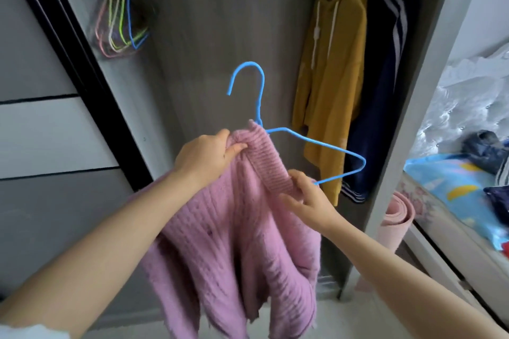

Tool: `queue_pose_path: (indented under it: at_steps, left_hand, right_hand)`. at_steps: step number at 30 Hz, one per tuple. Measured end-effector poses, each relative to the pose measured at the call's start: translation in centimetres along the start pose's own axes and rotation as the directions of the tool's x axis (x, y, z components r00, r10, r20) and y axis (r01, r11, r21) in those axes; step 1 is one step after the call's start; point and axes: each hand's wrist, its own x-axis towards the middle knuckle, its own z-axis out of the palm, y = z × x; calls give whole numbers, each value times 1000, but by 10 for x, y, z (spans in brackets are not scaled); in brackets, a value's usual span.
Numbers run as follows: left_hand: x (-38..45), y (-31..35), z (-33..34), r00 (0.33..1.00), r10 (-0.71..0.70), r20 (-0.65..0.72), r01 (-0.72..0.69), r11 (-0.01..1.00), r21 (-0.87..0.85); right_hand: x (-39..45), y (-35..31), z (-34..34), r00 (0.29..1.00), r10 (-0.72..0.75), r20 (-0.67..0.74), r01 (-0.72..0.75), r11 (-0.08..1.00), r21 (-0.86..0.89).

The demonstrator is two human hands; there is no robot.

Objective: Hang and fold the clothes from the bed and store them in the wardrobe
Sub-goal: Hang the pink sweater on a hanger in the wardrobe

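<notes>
Well off to the left of both hands, a bunch of spare wire hangers (121, 11) hangs inside the open wardrobe (220, 22). The left hand (206, 155) grips a bunched fold of the pink knitted sweater (234, 242) at its neckline, thumb pressed into the ribbing, and seems to be steadying the hidden left shoulder of the blue wire hanger (303, 140) beneath the knit. The hanger's hook stands above and between the two hands, pointing up toward the wardrobe back, while its bare right shoulder juts out past the right hand (305, 198). That hand pinches the ribbed collar between thumb and fingers, just beside the hanger's lower wire. The step in hand looks like threading the hanger through the neck: to do it well, the right hand would stretch the collar wide and draw it over the exposed right shoulder of the wire, while the left keeps the covered side from slipping off, so the knit sits evenly and is not snagged or pulled out of shape. The sweater's body hangs below both hands, between the forearms. Beyond the right hand, a mustard hoodie (333, 77) and a navy striped jacket (385, 77) already hang; farther right, the bed (440, 181) holds more clothes.
</notes>
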Motion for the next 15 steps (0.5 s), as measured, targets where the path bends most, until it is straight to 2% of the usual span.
queue_pose_path:
  at_steps: [2,4,6,9,12,13,15]
  left_hand:
    - [5,-10,-5,997,-64,-41,61,996,-66]
    - [9,-24,-12,982,-160,-96,144,977,-157]
    - [10,-40,-15,966,-228,-120,191,947,-259]
    - [6,-51,-14,956,-258,-136,204,925,-321]
    - [1,-51,-10,948,-269,-170,194,912,-361]
    - [-1,-51,-9,948,-268,-173,189,908,-375]
    - [-6,-50,-6,951,-252,-177,167,906,-390]
  right_hand:
    - [4,13,-3,979,85,183,-66,992,-107]
    - [10,22,-11,930,160,332,-53,950,-307]
    - [20,28,-20,925,185,331,-31,907,-419]
    - [33,24,-33,978,54,202,54,869,-492]
    - [38,19,-36,995,-23,-102,-15,932,-361]
    - [40,19,-36,970,0,-243,-65,963,-260]
    - [44,18,-36,877,113,-468,-145,989,-33]
